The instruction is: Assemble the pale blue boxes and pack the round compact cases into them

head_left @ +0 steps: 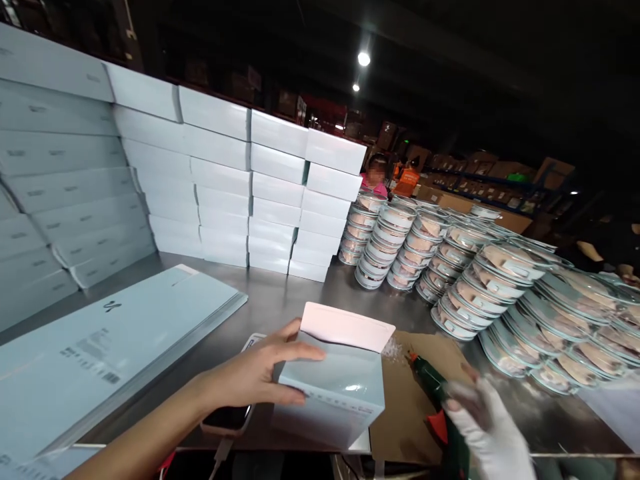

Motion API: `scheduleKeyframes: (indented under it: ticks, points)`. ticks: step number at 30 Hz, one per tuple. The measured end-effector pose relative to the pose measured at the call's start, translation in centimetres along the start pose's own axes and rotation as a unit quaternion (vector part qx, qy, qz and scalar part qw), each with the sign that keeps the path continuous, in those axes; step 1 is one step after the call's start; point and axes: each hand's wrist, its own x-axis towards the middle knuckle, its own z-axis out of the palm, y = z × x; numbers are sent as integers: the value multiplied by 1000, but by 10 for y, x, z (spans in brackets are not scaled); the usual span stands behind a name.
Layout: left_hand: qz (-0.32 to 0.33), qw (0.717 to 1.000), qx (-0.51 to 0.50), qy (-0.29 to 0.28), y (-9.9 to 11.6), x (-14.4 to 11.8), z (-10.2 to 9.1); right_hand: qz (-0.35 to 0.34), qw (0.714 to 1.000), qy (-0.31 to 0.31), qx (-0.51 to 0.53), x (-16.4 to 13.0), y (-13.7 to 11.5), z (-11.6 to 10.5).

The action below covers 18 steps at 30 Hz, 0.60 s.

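My left hand (260, 370) grips a pale blue carton (340, 380) at its left side, fingers over the top and thumb on the near edge. One end flap (345, 325), pinkish white inside, stands raised at the carton's far side. In a white glove with bare fingertips, my right hand (485, 417) is smeared by motion beside a green glue gun (429, 377) with an orange trigger. Whether its fingers close around the glue gun's handle I cannot tell. Under the gun lies a brown cardboard sheet (407, 413), with clear glue scraps near the nozzle.
Flat pale blue cartons (125, 333) lie stacked at left. A wall of closed boxes (225, 180) stands behind on the metal table (280, 293). Round lidded glass containers (465, 300) are piled at right. A phone (227, 417) with a cable lies near the front edge. Other people stand beyond.
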Motion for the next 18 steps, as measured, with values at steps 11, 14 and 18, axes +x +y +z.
scheduleKeyframes:
  ticks: [11, 14, 18]
  points:
    - [158, 979, -47, 123, -31, -8, 37, -304, 921, -241, -24, -11, -33, 95]
    - [150, 987, -2, 61, -12, -6, 22, -354, 899, -255, -39, -8, -48, 99]
    - [80, 992, -70, 61, 5, -1, 12, -350, 898, -262, -40, -5, -49, 105]
